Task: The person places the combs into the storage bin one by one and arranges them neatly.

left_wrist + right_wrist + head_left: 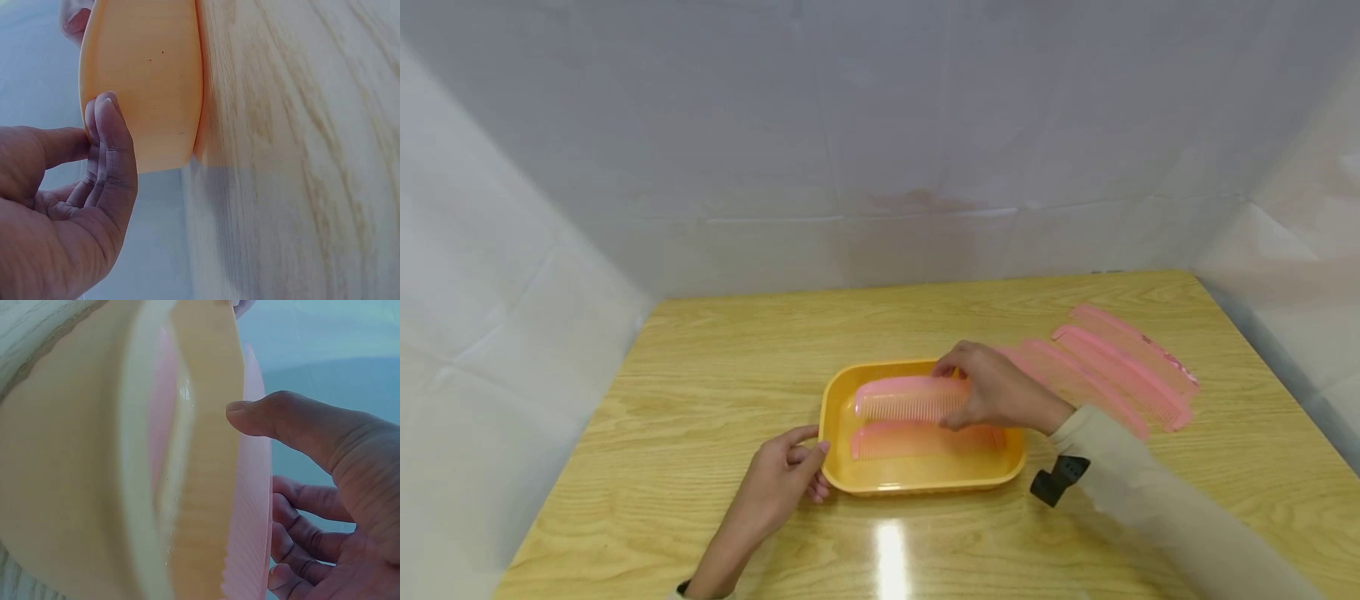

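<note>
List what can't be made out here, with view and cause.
Head view: the right end of the long pink plastic comb gripped by the right hand; that hand covers it.
Left wrist view: the inside of the yellow rounded-rectangular plastic tray; its outer wall blocks it.
Right wrist view: the gripped comb's lower end; the bottom edge cuts it off.
Head view: the reddish pattern on the pink patterned plastic comb; too small.

One pink comb (891, 388) above a yellow tray (917, 477), a second comb (891, 434) inside, more pink combs (1123, 365) rightward.
</note>
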Demonstrator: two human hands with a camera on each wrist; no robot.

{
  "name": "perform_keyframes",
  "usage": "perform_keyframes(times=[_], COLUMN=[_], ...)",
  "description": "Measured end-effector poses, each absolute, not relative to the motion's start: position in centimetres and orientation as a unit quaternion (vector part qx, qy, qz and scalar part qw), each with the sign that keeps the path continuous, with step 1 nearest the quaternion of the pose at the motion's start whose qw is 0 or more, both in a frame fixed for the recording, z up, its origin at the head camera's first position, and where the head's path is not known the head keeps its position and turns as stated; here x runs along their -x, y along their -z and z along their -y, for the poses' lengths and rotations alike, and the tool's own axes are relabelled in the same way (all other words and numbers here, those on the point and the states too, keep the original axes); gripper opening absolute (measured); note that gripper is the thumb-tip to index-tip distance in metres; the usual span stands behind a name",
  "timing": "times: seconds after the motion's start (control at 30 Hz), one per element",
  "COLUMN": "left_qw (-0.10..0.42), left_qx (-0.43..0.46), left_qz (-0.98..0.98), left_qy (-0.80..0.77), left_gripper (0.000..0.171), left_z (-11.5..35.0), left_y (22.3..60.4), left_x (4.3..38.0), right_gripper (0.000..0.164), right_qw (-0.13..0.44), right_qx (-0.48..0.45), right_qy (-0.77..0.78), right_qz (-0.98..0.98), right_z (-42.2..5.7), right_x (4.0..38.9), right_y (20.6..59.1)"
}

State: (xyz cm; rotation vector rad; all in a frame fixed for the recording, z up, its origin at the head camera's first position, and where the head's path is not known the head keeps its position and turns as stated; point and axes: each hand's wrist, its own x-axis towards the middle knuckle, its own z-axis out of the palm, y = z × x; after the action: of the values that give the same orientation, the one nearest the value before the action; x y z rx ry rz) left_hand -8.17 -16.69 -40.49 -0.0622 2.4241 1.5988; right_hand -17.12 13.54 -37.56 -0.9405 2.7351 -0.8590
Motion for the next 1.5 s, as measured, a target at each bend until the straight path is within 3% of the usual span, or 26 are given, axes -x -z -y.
perform_keyframes(times=[1.5], left_qw=[0.114], left_qx=[0.034], left_qz=[-0.83], left_qy=[-0.545], left_gripper=[0.043], left_z=[16.5], left_y=[40.4], left_x=[8.1], right_gripper=[0.054], right_qw=[0.096], right_qx=[0.352], right_qy=[0.238], right_qz=[-0.9], right_z=[-12.4], right_x=[17.2], right_y=[41.8])
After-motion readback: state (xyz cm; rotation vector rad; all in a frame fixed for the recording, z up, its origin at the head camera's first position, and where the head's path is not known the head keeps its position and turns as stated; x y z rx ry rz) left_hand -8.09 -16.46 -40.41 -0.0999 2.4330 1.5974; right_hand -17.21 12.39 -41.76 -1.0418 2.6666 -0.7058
